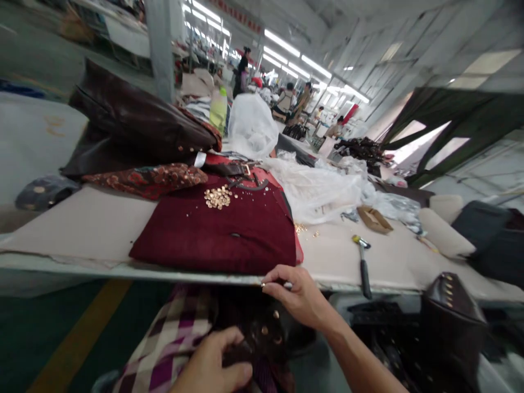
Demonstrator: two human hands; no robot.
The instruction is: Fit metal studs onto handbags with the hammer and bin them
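Note:
My right hand (297, 292) is at the table's front edge, thumb and forefinger pinched on a small shiny metal stud (263, 285). Lower down, my left hand (216, 360) grips a dark leather piece (262, 314) between thumb and fingers. Several gold studs show on that leather, which lies over my lap below the table edge; its full shape is hidden in shadow. On the folded maroon cloth (221, 240) beyond my hands is a pile of gold studs (218, 197). Checked purple and cream fabric (176, 338) lies beside my left hand.
A hammer (363, 267) with a black handle rests at the table's right. Behind it are a small cardboard box (374, 219) and clear plastic sheeting (323, 191). A large brown leather bag (135, 114) stands at left. Another dark studded bag (452, 316) sits at lower right.

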